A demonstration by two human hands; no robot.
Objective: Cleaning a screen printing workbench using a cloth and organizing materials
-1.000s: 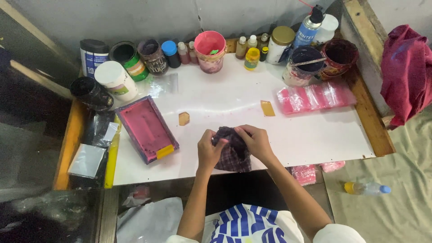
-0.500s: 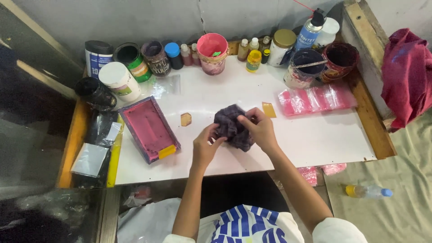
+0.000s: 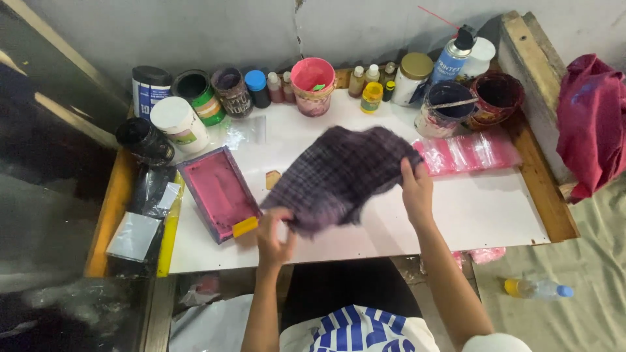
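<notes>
A dark purple checked cloth [image 3: 339, 176] is spread open in the air above the white tabletop [image 3: 482, 215]. My left hand [image 3: 274, 238] grips its near left corner. My right hand [image 3: 417, 189] holds its right edge. To the left of the cloth lies a small framed printing screen [image 3: 215, 189] stained pink, with a yellow tab at its near corner. A small tan piece [image 3: 272, 179] shows on the table between the screen and the cloth.
Several paint jars, pots and bottles [image 3: 228, 91] line the back of the table, with a pink bucket [image 3: 313, 85] and a blue spray can [image 3: 450, 58]. Clear bags of pink items [image 3: 476, 153] lie at right. A red cloth [image 3: 593, 124] hangs at far right. A plastic bottle [image 3: 535, 288] lies on the floor.
The cloth was a crumpled bundle held in both hands near the table's front edge. It has been lifted and shaken open, my hands moving apart.
</notes>
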